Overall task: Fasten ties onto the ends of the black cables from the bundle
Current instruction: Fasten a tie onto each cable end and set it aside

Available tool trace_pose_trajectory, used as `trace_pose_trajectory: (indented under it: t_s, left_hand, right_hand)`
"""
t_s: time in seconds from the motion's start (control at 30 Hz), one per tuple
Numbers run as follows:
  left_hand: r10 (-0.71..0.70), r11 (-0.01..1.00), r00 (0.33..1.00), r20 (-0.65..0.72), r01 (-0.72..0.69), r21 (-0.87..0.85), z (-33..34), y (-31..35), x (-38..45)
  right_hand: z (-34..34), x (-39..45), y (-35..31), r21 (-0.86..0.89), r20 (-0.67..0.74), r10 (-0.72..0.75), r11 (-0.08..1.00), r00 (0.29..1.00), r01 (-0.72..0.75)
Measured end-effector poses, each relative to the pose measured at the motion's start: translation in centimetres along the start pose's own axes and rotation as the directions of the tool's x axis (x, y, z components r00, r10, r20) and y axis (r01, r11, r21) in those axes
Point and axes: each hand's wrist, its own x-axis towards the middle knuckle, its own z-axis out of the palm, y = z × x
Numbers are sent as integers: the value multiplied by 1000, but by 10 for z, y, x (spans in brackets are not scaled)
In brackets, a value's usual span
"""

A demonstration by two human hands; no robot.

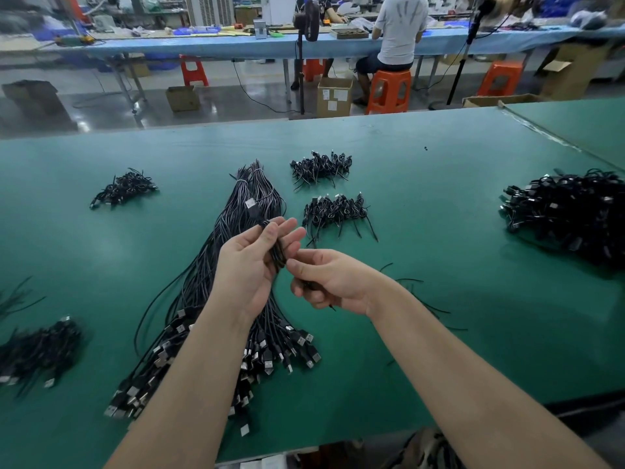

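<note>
A wide green-matted worktable (439,204) fills the foreground, and beyond it lies a glossy grey concrete floor (236,99). Orange plastic stools (389,91) and brown cardboard boxes (334,96) stand beside a long blue-covered bench (236,45), where a seated person in a white shirt (399,28) faces away.

No text, brand or number can be read anywhere; the white labels on the cardboard box (334,96) beside the orange stool (389,91) are too blurred to make out
</note>
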Motion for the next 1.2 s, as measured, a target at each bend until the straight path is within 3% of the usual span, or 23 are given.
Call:
trace_pose_trajectory:
  t_s: [0.2,0.33,0.57,0.73,1.0,1.2]
  left_hand:
    - [-1,996,999,54,-3,86,-4,-3,-1]
    - [-32,987,995,92,17,157,-1,-9,-6]
    - [-73,994,989,130,62,91,3,-21,-11]
    - [-91,995,986,138,83,62,5,-25,-13]
    - [-124,977,979,160,93,191,2,-26,-14]
    - [-222,954,956,192,172,244,-5,-20,-13]
  right_hand:
    - [-4,-3,1,-68,-24,19,997,1000,-20]
    - [-6,-5,-1,-25,53,13,1000,999,-12]
    - [-5,3,2,-223,-193,-133,971,972,89]
    - [-8,4,7,-286,-247,-173,953,953,99]
    - [-9,3,10,-270,-274,-152,960,950,76]
    - [-14,3,15,-461,-278,-191,886,941,43]
